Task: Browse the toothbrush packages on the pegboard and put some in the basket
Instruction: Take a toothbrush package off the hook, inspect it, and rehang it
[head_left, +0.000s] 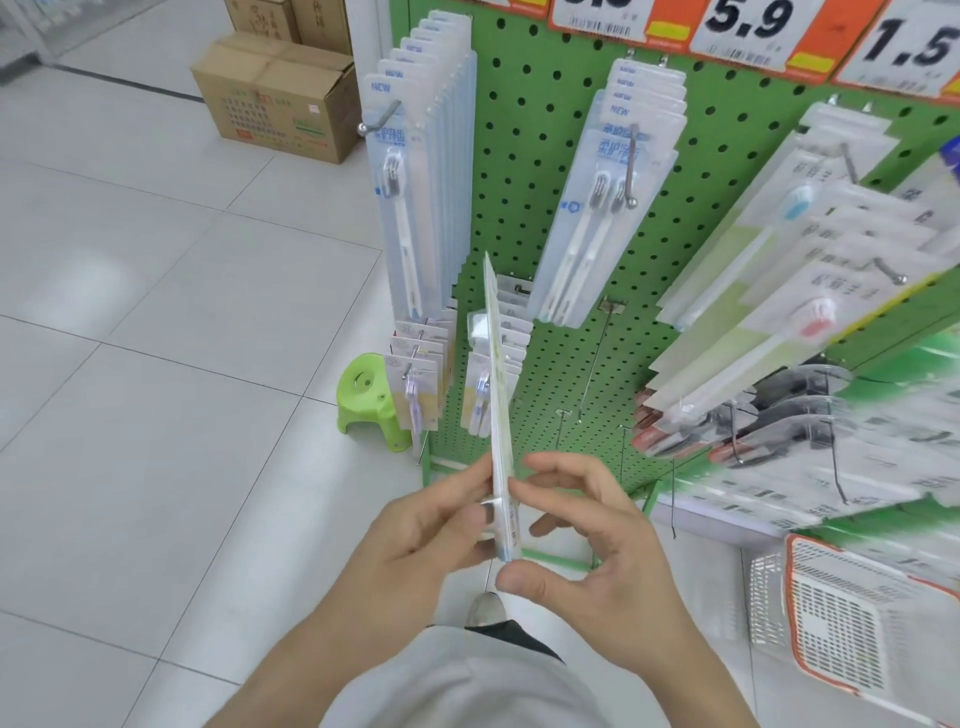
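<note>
A toothbrush package (497, 395) stands edge-on in front of me, its lower end pinched between both hands. My left hand (426, 525) grips it from the left, and my right hand (587, 540) holds it from the right with thumb below and fingers above. The green pegboard (530, 171) carries rows of hanging toothbrush packages: a long stack (415, 171) on the left hook, a twin-brush stack (608, 202) in the middle, larger packs (779, 270) at right. The white basket with an orange rim (852, 623) rests on the floor at lower right.
Smaller toothbrush cards (421, 374) hang low on the board. A green plastic stool (371, 395) stands by the rack's foot. Cardboard boxes (280, 98) are stacked on the tiled floor at the back. Price signs (753, 26) run along the top. Bare hooks (597, 353) jut out low.
</note>
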